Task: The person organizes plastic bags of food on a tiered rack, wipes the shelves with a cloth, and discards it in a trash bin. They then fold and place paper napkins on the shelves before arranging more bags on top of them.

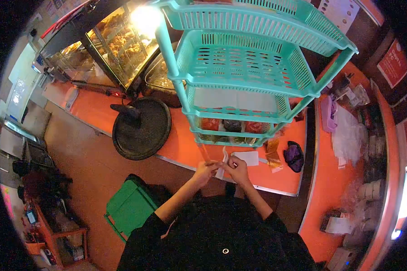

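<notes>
Both of my hands meet above the front edge of the orange counter (pixel 176 144), below a turquoise plastic rack (pixel 244 72). My left hand (pixel 205 174) is closed, its fingertips pinching a thin white strip (pixel 225 156) that looks like paper or plastic film. Closed as well, my right hand (pixel 237 170) grips the same strip from the other side. The strip's upper end sticks up between the hands, and its lower part shows under the fingers. Just behind my right hand lies a flat white sheet (pixel 246 158). Exactly how the fingers hold the strip is too small to tell.
A round black lid-like object (pixel 142 128) stands at the counter's left, before a lit glass food case (pixel 117 40). Amber packets (pixel 273 156) and a dark purple bundle (pixel 293 156) lie to the right. A green bin (pixel 129 205) stands on the floor.
</notes>
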{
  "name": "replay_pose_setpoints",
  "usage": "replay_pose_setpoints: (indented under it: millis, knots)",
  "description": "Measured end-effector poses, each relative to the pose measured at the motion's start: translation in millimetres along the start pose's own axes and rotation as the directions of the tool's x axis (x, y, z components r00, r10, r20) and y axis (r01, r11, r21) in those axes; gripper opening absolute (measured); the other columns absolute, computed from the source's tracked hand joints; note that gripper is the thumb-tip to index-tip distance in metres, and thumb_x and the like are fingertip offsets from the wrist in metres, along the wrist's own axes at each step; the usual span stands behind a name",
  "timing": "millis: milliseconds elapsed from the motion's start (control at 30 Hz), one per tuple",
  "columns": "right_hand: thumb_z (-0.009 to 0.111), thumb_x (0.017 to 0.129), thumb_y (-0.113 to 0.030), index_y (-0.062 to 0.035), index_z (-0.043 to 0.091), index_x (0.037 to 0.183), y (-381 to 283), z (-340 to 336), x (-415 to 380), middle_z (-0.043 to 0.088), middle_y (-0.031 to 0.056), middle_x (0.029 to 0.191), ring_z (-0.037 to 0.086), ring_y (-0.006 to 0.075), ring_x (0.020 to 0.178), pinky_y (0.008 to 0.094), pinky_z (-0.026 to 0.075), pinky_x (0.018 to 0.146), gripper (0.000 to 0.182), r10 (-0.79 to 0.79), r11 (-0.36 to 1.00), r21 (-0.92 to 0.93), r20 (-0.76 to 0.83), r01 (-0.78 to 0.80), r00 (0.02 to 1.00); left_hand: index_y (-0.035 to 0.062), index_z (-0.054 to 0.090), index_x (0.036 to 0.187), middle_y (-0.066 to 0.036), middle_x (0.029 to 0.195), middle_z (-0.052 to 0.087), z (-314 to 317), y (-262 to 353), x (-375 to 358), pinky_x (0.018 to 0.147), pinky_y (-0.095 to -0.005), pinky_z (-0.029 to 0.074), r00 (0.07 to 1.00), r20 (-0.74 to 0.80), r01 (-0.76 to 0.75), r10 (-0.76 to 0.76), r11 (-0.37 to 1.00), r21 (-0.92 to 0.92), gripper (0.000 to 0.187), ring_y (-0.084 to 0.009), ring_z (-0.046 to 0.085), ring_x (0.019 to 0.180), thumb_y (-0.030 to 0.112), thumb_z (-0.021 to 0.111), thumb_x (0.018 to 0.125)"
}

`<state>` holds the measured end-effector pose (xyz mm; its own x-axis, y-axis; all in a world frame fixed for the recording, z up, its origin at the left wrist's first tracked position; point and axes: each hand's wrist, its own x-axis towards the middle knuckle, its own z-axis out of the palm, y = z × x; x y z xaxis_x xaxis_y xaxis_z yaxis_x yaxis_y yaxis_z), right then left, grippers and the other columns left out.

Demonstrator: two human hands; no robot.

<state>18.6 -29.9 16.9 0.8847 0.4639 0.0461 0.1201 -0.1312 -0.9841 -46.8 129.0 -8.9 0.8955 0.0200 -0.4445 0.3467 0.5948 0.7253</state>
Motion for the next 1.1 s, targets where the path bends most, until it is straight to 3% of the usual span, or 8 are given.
replay_pose_setpoints:
  millis: [133,300,467,600,667,767,900,1100]
  knots:
    - [0.069,0.072,0.0,-0.01,0.031,0.066,17,-20,8,0.042,-0.0017,0.069,0.039,0.0074,0.067,0.0238,0.035,0.061,0.04,0.055,0.993,0.106,-0.112,-0.043,0.992,0.0026,0.062,0.097,-0.002,0.087,0.062,-9,12,3,0.072,-0.0267,0.048,0.996,-0.046,-0.077,0.076,0.996,-0.033,0.013,-0.0124,0.06,0.08,0.014,0.058,0.092]
    - [0.068,0.072,-0.002,-0.0074,0.045,0.073,-10,-62,18,0.049,-0.0003,0.072,0.047,0.0093,0.071,0.0253,0.042,0.067,0.024,0.061,0.988,0.145,-0.11,-0.045,0.992,0.0047,0.061,0.099,-0.001,0.086,0.063,-3,59,-11,0.066,-0.0249,0.049,0.972,-0.132,-0.19,0.193,0.981,0.031,0.017,-0.0101,0.06,0.076,0.02,0.058,0.093]
    - [0.073,0.076,-0.01,-0.0016,0.058,0.085,-17,-87,29,0.057,0.0029,0.087,0.055,0.0142,0.084,0.0283,0.046,0.076,0.019,0.006,0.988,-0.157,0.073,0.006,0.997,0.0085,0.063,0.099,0.001,0.087,0.064,-29,82,-8,0.055,-0.0225,0.046,0.989,0.029,-0.143,0.143,0.923,0.356,0.016,-0.0069,0.059,0.071,0.022,0.061,0.092]
    - [0.074,0.077,-0.014,-0.0012,0.061,0.086,-32,-83,27,0.059,0.0064,0.09,0.059,0.0195,0.087,0.0313,0.047,0.08,0.021,0.149,0.926,-0.367,0.152,-0.084,0.977,0.0089,0.062,0.101,0.002,0.086,0.065,-10,103,-27,0.053,-0.0199,0.045,0.985,-0.163,0.087,-0.066,0.988,0.129,0.016,-0.0062,0.058,0.067,0.021,0.061,0.092]
    - [0.075,0.075,-0.019,-0.0024,0.062,0.089,-83,-58,28,0.061,0.0091,0.084,0.062,0.0251,0.081,0.0324,0.049,0.077,0.025,-0.472,0.667,-0.566,0.182,0.485,0.863,0.0054,0.062,0.109,0.0,0.086,0.065,-16,97,-25,0.056,-0.0173,0.049,0.985,0.171,0.022,-0.001,0.992,-0.122,0.02,-0.0077,0.063,0.07,0.017,0.056,0.093]
    - [0.076,0.073,-0.027,-0.006,0.059,0.089,-124,-22,18,0.06,0.0094,0.087,0.06,0.0285,0.083,0.0377,0.048,0.075,0.031,-0.409,0.826,-0.322,0.225,0.464,0.884,0.0034,0.061,0.108,-0.001,0.082,0.064,-14,97,-22,0.055,-0.0139,0.05,0.973,0.218,0.133,-0.07,0.948,-0.29,0.021,-0.0073,0.063,0.068,0.017,0.057,0.093]
    - [0.075,0.075,-0.025,-0.0045,0.055,0.09,-85,17,20,0.058,0.0127,0.087,0.06,0.0308,0.082,0.0395,0.048,0.07,0.032,-0.339,0.874,-0.325,0.128,0.362,0.932,-0.001,0.058,0.105,-0.011,0.091,0.064,-8,90,-22,0.058,-0.0166,0.053,0.991,0.051,0.136,-0.126,0.905,-0.404,0.02,-0.0119,0.062,0.071,0.015,0.056,0.093]
    - [0.069,0.08,-0.017,-0.0037,0.056,0.088,-85,41,36,0.059,0.0124,0.083,0.062,0.0304,0.075,0.0389,0.05,0.067,0.02,-0.319,0.923,-0.212,0.05,0.322,0.947,-0.0028,0.054,0.109,-0.015,0.095,0.065,9,106,-45,0.067,-0.0207,0.058,0.99,-0.136,-0.085,0.031,0.905,-0.416,0.023,-0.019,0.067,0.081,0.014,0.053,0.093]
